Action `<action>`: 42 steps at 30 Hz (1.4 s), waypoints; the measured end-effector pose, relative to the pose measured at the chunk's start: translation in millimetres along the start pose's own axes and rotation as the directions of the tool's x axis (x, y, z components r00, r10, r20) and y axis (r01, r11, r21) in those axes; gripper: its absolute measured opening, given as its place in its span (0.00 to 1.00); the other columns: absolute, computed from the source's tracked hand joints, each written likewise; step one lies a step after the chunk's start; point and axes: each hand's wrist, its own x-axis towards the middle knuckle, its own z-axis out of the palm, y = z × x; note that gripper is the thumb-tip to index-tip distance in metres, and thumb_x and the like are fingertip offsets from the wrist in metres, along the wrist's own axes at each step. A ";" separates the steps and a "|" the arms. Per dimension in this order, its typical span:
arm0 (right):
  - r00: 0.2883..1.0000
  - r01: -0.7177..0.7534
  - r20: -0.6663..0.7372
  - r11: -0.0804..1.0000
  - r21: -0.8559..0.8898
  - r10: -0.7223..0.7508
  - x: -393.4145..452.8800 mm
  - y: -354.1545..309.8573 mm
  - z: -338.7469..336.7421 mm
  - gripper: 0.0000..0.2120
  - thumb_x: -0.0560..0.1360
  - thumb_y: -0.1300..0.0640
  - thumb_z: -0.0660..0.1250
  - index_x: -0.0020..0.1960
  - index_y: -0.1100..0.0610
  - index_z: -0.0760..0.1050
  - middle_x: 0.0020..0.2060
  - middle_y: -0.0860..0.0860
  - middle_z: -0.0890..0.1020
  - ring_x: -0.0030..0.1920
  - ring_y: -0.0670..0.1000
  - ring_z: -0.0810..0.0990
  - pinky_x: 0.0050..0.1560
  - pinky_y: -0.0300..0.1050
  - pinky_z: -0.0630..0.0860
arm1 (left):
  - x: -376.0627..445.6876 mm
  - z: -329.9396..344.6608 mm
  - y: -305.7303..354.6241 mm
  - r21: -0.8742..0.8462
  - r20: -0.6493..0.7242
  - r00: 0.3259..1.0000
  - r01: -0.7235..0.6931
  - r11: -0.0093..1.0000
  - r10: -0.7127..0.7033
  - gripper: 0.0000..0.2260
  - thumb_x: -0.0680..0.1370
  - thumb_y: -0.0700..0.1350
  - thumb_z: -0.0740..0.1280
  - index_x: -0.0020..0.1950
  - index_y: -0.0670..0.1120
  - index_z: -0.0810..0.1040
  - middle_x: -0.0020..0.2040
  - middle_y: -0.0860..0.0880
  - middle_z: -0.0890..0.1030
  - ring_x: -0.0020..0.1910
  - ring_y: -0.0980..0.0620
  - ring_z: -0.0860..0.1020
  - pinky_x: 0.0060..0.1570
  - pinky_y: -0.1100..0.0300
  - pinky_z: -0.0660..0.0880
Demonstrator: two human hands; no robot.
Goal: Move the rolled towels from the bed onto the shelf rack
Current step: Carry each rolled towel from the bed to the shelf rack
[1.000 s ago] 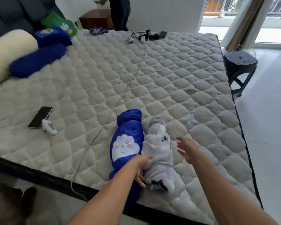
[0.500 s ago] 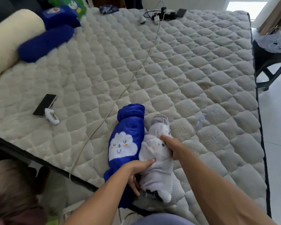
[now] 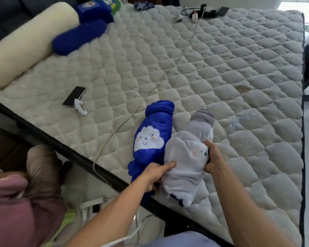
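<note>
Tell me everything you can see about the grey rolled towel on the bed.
The grey towel is a soft, fleecy roll, pale grey with a darker grey far end and a small printed face near the right hand. It lies lengthwise near the bed's near edge, its side against the blue towel. The left hand and right hand grip its two sides.
</note>
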 end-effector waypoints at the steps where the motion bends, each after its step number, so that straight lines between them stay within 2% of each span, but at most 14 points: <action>1: 1.000 0.029 0.003 1.000 0.002 -0.029 -9.1 3.5 3.2 0.05 0.67 0.56 0.65 0.34 0.54 0.76 0.28 0.54 0.82 0.35 0.54 0.79 0.39 0.45 0.76 | -7.5 -0.8 -9.0 -0.056 -0.028 0.999 -0.037 0.998 0.036 0.28 0.68 0.61 0.73 0.60 0.44 0.79 0.56 0.46 0.81 0.52 0.46 0.79 0.58 0.45 0.74; 4: 0.995 0.101 0.030 0.995 -0.024 -0.100 -40.9 5.8 20.0 0.02 0.60 0.58 0.67 0.32 0.53 0.76 0.32 0.54 0.81 0.36 0.54 0.79 0.41 0.46 0.77 | -38.6 -6.8 -31.9 -0.207 -0.077 0.990 -0.134 0.969 0.120 0.29 0.63 0.61 0.75 0.58 0.45 0.80 0.57 0.46 0.83 0.56 0.44 0.80 0.60 0.40 0.74; 7: 0.979 0.166 0.135 0.983 -0.079 -0.154 -82.1 3.7 51.8 0.02 0.61 0.58 0.67 0.34 0.53 0.77 0.28 0.52 0.80 0.34 0.54 0.78 0.40 0.45 0.76 | -76.5 -19.4 -50.0 -0.325 -0.142 0.963 -0.262 0.908 0.227 0.23 0.69 0.57 0.74 0.58 0.44 0.80 0.56 0.46 0.83 0.56 0.45 0.80 0.57 0.43 0.77; 9: 0.955 0.225 0.219 0.970 -0.097 -0.199 -113.0 6.0 77.3 0.02 0.63 0.58 0.66 0.32 0.53 0.75 0.25 0.51 0.79 0.33 0.54 0.77 0.38 0.44 0.75 | -106.4 -30.3 -63.4 -0.397 -0.236 0.926 -0.368 0.841 0.293 0.16 0.72 0.53 0.73 0.53 0.44 0.81 0.50 0.47 0.84 0.49 0.49 0.82 0.48 0.51 0.81; 12: 0.920 0.253 0.340 0.959 -0.129 -0.196 -159.1 27.2 113.3 0.03 0.63 0.59 0.66 0.31 0.53 0.75 0.24 0.51 0.78 0.32 0.53 0.77 0.36 0.44 0.76 | -152.4 -50.8 -102.3 -0.513 -0.383 0.872 -0.475 0.715 0.305 0.08 0.74 0.47 0.72 0.45 0.44 0.79 0.41 0.47 0.82 0.36 0.52 0.81 0.34 0.61 0.78; 16: 0.838 0.237 0.537 0.950 -0.203 -0.095 -219.8 94.2 154.3 0.04 0.67 0.63 0.66 0.37 0.56 0.78 0.27 0.51 0.82 0.33 0.53 0.80 0.35 0.45 0.79 | -214.3 -68.7 -191.2 -0.646 -0.499 0.844 -0.515 0.563 0.199 0.18 0.73 0.54 0.70 0.57 0.44 0.79 0.50 0.46 0.82 0.43 0.52 0.80 0.43 0.58 0.77; 19: 0.740 0.230 0.671 0.921 -0.313 0.043 -264.2 160.9 182.1 0.13 0.70 0.65 0.65 0.52 0.57 0.80 0.39 0.54 0.84 0.40 0.56 0.81 0.47 0.51 0.80 | -259.8 -62.3 -263.0 -0.722 -0.501 0.863 -0.457 0.519 0.062 0.21 0.74 0.62 0.65 0.63 0.53 0.74 0.58 0.52 0.79 0.52 0.52 0.77 0.43 0.52 0.76; 21: 0.677 0.247 0.722 0.880 -0.407 0.144 -295.5 211.8 202.1 0.18 0.69 0.65 0.65 0.58 0.57 0.79 0.47 0.55 0.84 0.45 0.56 0.82 0.51 0.52 0.79 | -284.3 -61.1 -309.6 -0.777 -0.547 0.837 -0.512 0.366 0.010 0.23 0.74 0.63 0.64 0.64 0.53 0.73 0.61 0.49 0.78 0.54 0.49 0.78 0.39 0.49 0.79; 25: 0.546 0.375 0.793 0.768 -0.519 0.269 -354.2 324.3 223.5 0.19 0.66 0.62 0.69 0.57 0.57 0.79 0.50 0.55 0.84 0.47 0.55 0.83 0.43 0.47 0.82 | -329.7 -61.7 -403.9 -0.749 -0.662 0.735 -0.646 0.147 -0.145 0.23 0.75 0.61 0.65 0.65 0.51 0.75 0.60 0.47 0.81 0.55 0.47 0.81 0.43 0.50 0.81; 29: 0.429 0.562 0.822 0.603 -0.567 0.373 -399.7 429.4 231.3 0.25 0.63 0.55 0.72 0.60 0.53 0.76 0.53 0.54 0.83 0.52 0.57 0.82 0.55 0.58 0.79 | -353.7 -58.4 -482.1 -0.719 -0.682 0.680 -0.691 0.074 -0.270 0.17 0.74 0.57 0.66 0.60 0.51 0.80 0.52 0.47 0.85 0.50 0.48 0.83 0.42 0.53 0.80; 35: 0.133 0.823 0.804 0.387 -0.415 0.580 -452.1 574.5 249.5 0.21 0.71 0.54 0.71 0.62 0.57 0.73 0.54 0.53 0.81 0.50 0.52 0.80 0.47 0.46 0.76 | -377.0 -73.5 -584.9 -0.687 -0.540 0.633 -0.712 -0.143 -0.554 0.18 0.74 0.56 0.64 0.58 0.49 0.80 0.55 0.42 0.84 0.50 0.44 0.82 0.39 0.53 0.80; 38: -0.027 0.909 0.724 0.318 -0.269 0.689 -468.6 632.9 263.0 0.18 0.72 0.55 0.70 0.61 0.54 0.73 0.52 0.53 0.81 0.49 0.50 0.79 0.49 0.45 0.75 | -382.2 -87.2 -624.1 -0.627 -0.462 0.632 -0.729 -0.274 -0.622 0.19 0.76 0.57 0.62 0.59 0.46 0.80 0.45 0.45 0.83 0.40 0.48 0.82 0.31 0.58 0.79; 40: -0.112 0.948 0.627 0.273 -0.166 0.771 -487.0 672.9 278.4 0.24 0.69 0.47 0.72 0.62 0.53 0.73 0.57 0.54 0.81 0.55 0.54 0.80 0.56 0.50 0.77 | -394.2 -95.6 -641.3 -0.544 -0.438 0.608 -0.766 -0.344 -0.662 0.18 0.77 0.57 0.63 0.57 0.45 0.80 0.39 0.46 0.83 0.35 0.50 0.81 0.29 0.60 0.79; 42: -0.149 0.965 0.501 0.235 -0.113 0.852 -515.7 717.3 285.6 0.39 0.62 0.36 0.70 0.68 0.54 0.69 0.63 0.55 0.78 0.61 0.57 0.77 0.63 0.54 0.74 | -411.4 -99.1 -663.2 -0.433 -0.417 0.566 -0.812 -0.392 -0.711 0.17 0.76 0.58 0.64 0.53 0.46 0.81 0.38 0.47 0.83 0.34 0.51 0.81 0.30 0.60 0.79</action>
